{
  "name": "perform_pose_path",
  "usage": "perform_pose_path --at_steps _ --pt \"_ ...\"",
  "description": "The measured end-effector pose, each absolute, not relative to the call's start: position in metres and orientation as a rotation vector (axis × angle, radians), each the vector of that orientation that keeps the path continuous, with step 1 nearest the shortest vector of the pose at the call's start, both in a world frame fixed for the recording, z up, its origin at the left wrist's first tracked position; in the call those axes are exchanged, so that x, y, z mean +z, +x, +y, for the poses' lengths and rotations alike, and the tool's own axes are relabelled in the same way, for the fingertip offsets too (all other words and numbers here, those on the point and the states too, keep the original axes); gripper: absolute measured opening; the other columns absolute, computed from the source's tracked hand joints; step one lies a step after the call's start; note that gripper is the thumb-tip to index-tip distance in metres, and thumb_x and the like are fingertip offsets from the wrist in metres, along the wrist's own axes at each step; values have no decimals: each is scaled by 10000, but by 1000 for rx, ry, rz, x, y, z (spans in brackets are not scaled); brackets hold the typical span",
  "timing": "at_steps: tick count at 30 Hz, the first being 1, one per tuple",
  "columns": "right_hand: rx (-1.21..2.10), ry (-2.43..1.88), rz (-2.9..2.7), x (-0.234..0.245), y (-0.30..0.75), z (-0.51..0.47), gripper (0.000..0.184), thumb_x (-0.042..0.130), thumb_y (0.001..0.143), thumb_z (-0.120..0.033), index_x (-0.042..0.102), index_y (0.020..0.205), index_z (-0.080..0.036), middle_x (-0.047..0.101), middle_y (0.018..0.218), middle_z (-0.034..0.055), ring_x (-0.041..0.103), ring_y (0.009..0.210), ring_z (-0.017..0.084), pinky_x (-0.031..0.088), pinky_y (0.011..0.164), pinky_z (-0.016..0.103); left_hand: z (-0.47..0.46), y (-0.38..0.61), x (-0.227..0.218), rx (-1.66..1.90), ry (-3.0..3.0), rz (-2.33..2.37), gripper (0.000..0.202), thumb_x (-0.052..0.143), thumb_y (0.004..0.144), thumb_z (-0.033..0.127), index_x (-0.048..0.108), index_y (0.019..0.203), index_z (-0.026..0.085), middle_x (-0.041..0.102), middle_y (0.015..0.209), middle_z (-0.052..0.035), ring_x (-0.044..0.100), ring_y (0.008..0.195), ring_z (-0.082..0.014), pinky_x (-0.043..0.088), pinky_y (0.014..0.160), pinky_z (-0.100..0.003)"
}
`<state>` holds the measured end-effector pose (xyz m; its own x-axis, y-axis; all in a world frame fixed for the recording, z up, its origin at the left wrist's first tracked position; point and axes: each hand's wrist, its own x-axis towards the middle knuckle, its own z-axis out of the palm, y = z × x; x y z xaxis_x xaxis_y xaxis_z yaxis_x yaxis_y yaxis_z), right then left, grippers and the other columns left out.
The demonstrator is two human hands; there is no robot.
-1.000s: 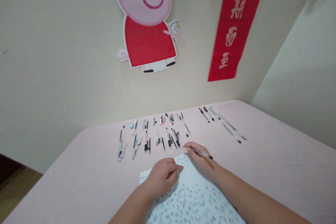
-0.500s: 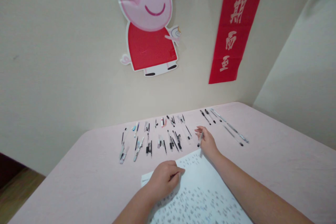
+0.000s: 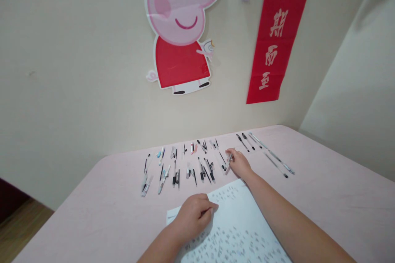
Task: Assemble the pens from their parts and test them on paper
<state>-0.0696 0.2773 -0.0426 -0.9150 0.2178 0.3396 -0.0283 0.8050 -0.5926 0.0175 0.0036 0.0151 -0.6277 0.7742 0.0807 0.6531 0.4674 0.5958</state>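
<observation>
My right hand (image 3: 240,164) is closed on a slim pen (image 3: 228,161) with a clear barrel, holding it slanted low over the table just right of a laid-out row. Beside it lies a thin black refill (image 3: 222,157). My left hand (image 3: 194,215) rests on a sheet of paper (image 3: 247,226) covered with handwritten characters. Its fingers are curled under, the forefinger pointing along the sheet, and nothing shows in them. Past the paper, disassembled pens (image 3: 175,174) lie in two rows of small groups, with barrels, caps and refills side by side.
Several whole pens (image 3: 248,141) and longer clear ones (image 3: 280,160) lie at the back right of the pink-covered table (image 3: 101,205). Behind it stands a wall with a cartoon pig cutout (image 3: 182,61) and a red banner (image 3: 273,49).
My right hand has shifted left with the pen, towards the rows, and the pen has turned in its fingers. The left hand stays on the paper. The view has tilted up slightly.
</observation>
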Motion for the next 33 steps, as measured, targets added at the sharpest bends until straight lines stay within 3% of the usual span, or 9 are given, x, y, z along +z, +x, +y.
perform_pose_path --at_steps 10,15,24,33 --pt "997 -107 -2448 -41 -65 277 345 530 694 -91 551 1027 -178 616 887 32 554 752 164 434 715 289 4 15 14 972 1168 2482 290 467 830 135 740 913 190 595 729 -33 569 754 -157 394 692 -259" --pt "1217 -98 -2290 -32 -58 268 317 513 694 -143 549 1006 -188 608 932 37 544 642 136 443 639 276 3 9 6 1250 1050 2419 279 488 850 207 744 953 170 608 728 -57 565 732 -172 400 703 -288" --pt "1457 322 -2258 7 -33 207 363 500 696 -101 535 1030 -240 607 975 43 562 846 183 455 752 319 2 -1 -5 1831 547 2071 377 655 746 471 733 923 147 637 716 -76 510 581 -129 391 600 -274" --pt "1359 714 -2409 25 2 158 308 520 705 -49 546 971 -202 593 935 33 546 854 174 431 792 317 4 -4 1 2214 129 1716 446 734 655 509 656 930 166 636 711 -19 539 605 -112 409 603 -242"
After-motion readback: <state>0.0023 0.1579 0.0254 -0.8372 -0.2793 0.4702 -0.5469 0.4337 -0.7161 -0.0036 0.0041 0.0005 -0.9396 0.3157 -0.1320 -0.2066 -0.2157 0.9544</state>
